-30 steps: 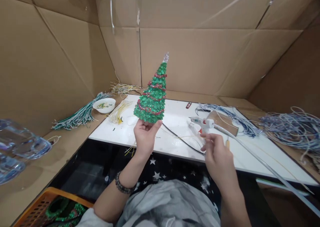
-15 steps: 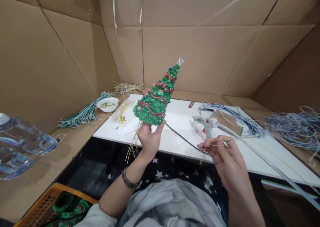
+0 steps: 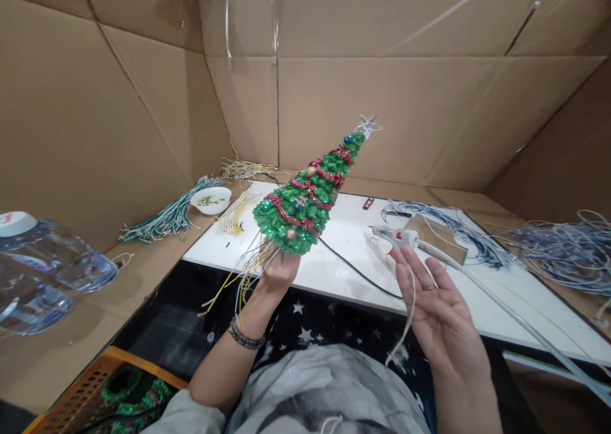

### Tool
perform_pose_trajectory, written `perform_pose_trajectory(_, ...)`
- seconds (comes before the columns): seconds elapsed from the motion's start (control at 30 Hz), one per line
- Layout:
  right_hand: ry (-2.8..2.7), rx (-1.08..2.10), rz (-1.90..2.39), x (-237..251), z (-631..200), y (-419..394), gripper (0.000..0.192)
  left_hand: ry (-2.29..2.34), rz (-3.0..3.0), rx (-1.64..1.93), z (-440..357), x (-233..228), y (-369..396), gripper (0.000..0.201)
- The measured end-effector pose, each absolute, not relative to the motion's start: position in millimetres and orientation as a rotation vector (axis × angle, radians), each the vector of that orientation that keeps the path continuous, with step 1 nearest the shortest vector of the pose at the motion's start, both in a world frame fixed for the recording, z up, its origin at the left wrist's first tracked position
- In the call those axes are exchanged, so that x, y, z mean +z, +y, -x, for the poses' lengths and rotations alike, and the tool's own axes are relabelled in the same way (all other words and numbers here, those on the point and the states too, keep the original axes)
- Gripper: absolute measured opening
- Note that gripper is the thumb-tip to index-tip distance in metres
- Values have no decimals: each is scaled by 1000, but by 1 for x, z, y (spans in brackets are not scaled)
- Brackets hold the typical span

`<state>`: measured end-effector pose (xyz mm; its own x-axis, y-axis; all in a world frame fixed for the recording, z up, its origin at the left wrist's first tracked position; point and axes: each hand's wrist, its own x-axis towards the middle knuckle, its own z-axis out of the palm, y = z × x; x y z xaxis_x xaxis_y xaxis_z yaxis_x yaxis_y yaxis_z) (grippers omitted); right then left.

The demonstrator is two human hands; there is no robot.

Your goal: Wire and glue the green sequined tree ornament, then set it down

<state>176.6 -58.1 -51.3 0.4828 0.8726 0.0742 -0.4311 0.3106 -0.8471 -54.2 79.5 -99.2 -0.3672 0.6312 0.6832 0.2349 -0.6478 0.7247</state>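
Observation:
My left hand [image 3: 280,270] grips a small green Christmas tree [image 3: 310,202] by its base, holding it above the table, leaning to the right. The tree has glitter, red garlands, small baubles and a clear star [image 3: 369,125] at its tip. Yellow and white wires [image 3: 238,278] trail from under the tree beside my left wrist. Palm up, my right hand [image 3: 436,303] has its fingers stretched out and apart. A thin whitish strand [image 3: 409,322] hangs down past its fingers; whether the hand grips it I cannot tell. A glue gun [image 3: 405,237] lies just beyond my right fingertips.
Bundles of wires [image 3: 172,211] and a white bowl [image 3: 210,200] lie at left, with water bottles [image 3: 52,268] nearer. Blue-white wires [image 3: 563,252] pile at right. An orange basket [image 3: 81,392] holds more green pieces. A red cutter-like item [image 3: 368,203] lies on the white board [image 3: 344,275].
The tree has turned in my left hand, showing another side and the star's face, with wires swinging left. My right fingers have opened from a pinch, and the strand now hangs down.

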Motion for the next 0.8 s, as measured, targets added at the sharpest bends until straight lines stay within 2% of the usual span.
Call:
perform_pose_trajectory(0.13,-733,973,813,-57,-180,-62,50,1131,-1331,2041,42,-65,61,35)
perform_pose_trajectory(0.27,-851,901,835,-64,-181,-66,33,807,-1136,1886,35,-30,47,46)
perform_pose_trajectory(0.33,-928,892,818,-64,-177,-69,33,612,-958,1759,37,-20,44,53)
perform_pose_trajectory(0.43,-1011,948,775,-57,-168,-74,41,499,-799,1616,43,-14,42,54)
perform_pose_trajectory(0.63,-985,1130,813,-50,-158,-78,41,510,-716,1476,48,-17,41,52)
perform_pose_trajectory(0.8,-1255,843,1158,-48,-164,-76,34,563,-771,1480,43,-23,42,50)
